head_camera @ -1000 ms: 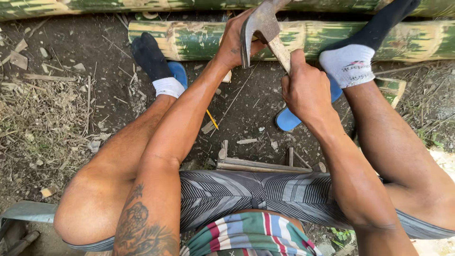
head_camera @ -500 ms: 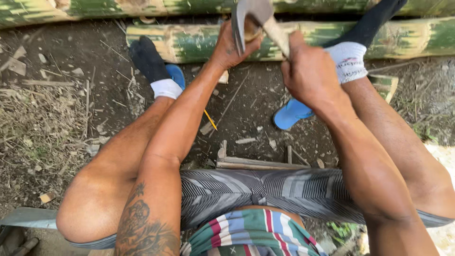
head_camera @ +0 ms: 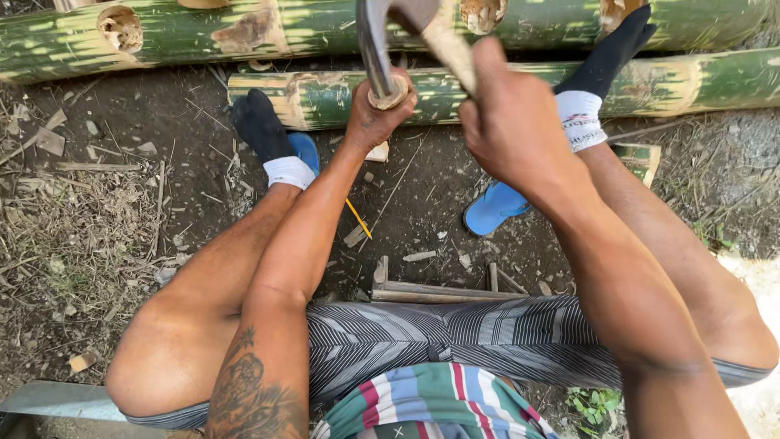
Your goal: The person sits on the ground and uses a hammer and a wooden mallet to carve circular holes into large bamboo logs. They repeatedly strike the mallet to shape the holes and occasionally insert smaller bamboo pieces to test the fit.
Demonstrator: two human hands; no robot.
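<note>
My left hand (head_camera: 375, 114) grips a short round piece of bamboo (head_camera: 388, 96), held upright over the nearer green bamboo pole (head_camera: 325, 93). My right hand (head_camera: 508, 114) is closed on the pale wooden handle of a hatchet (head_camera: 443, 45). Its grey metal blade (head_camera: 372, 45) rests edge-down on top of the short piece. Both hands are raised in front of me between my spread knees.
A second green bamboo pole (head_camera: 244, 32) with cut knots lies behind the first. My feet wear black-and-white socks and blue sandals (head_camera: 496, 207). Split bamboo strips (head_camera: 439, 289) lie near my lap. Chips and dry grass litter the dirt at left.
Both hands with the hatchet and the short bamboo piece have come up and closer to the camera. The blade stays set on the piece's top.
</note>
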